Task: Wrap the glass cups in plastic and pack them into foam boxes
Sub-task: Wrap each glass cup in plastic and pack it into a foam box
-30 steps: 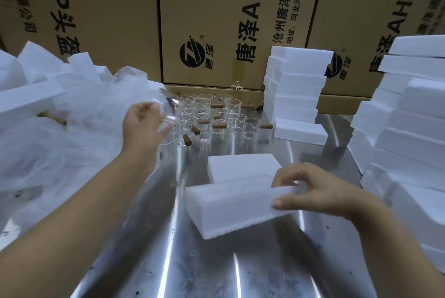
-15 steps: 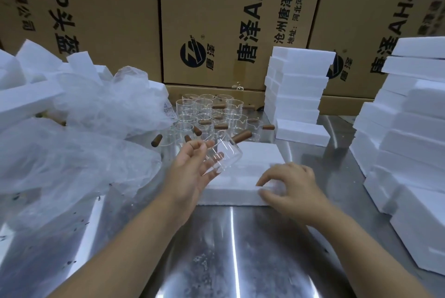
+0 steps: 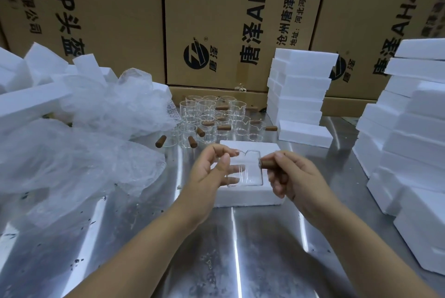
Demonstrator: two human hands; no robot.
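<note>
A glass cup (image 3: 249, 170) is held between both hands, just above a foam box (image 3: 250, 197) that lies flat on the metal table (image 3: 240, 261). The L hand (image 3: 212, 174) is wrapped on the cup's body: the thumb is laid on the near side, the forefinger is curled over the top edge, and the other fingers are spread apart and seen through the glass on the far side. The R hand (image 3: 297, 177) is clamped on the cup's brown wooden handle (image 3: 266, 162), which is pinched betw. thumb and forefinger. The remaining R fingers are curled in under the palm. The handle is turned to the R fingers' side, the glass body to the L fingers' side. Whether any film is round the cup cannot be told. Beyond the fingertips of both hands, more cups (image 3: 212, 114) w/ the same brown handles are grouped upright on the table. Outboard of the L fingers a heap of crumpled plastic (image 3: 96, 129) is piled, w/ loose foam pieces (image 3: 29, 95) behind it. Beyond the R fingertips a foam stack (image 3: 301, 85) is set, and outboard of the R hand a bigger foam stack (image 3: 414, 133) is built up. Printed cartons (image 3: 228, 20) are stood behind it all.
</note>
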